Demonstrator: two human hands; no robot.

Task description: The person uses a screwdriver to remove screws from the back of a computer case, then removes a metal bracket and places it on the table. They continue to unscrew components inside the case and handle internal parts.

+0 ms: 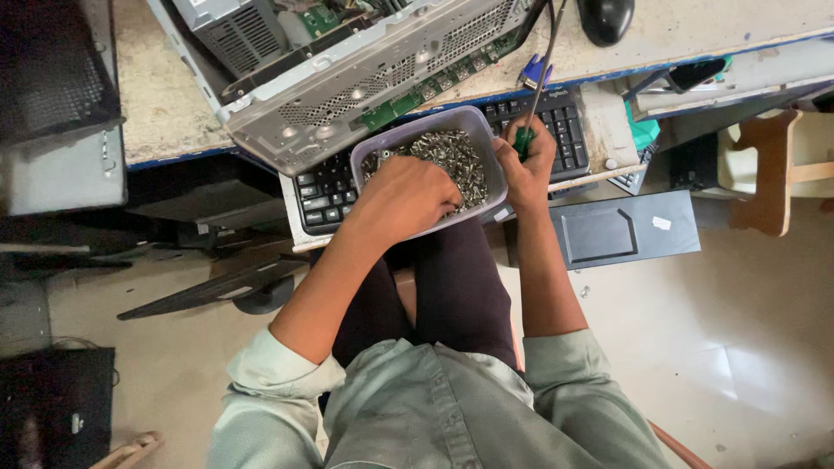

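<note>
Head cam looks straight down on a seated person w/ a plastic tub [486, 130] of metal screws [452, 156] on the lap, its far edge over a black keyboard [330, 195]. Tub is the landmark for all below.

Left hand [404, 198] is inside the tub at its near-left side, fingers curled down into the screw pile; fingertips are buried, so can't tell if the grip has closed on any screws. Right hand [526, 165] sits at the tub's right rim, touching it, grip wrapped tight round the green handle of a screwdriver [537, 95], shaft pointing up and away from the tub.

Just beyond the tub, an open grey computer case [365, 87] lies tilted on the table [165, 104], green circuit board showing along its lower edge. Further beyond and to the right, a black mouse [605, 17]. Right of the tub, past the right hand, a dark flat panel [625, 230] near the floor.
</note>
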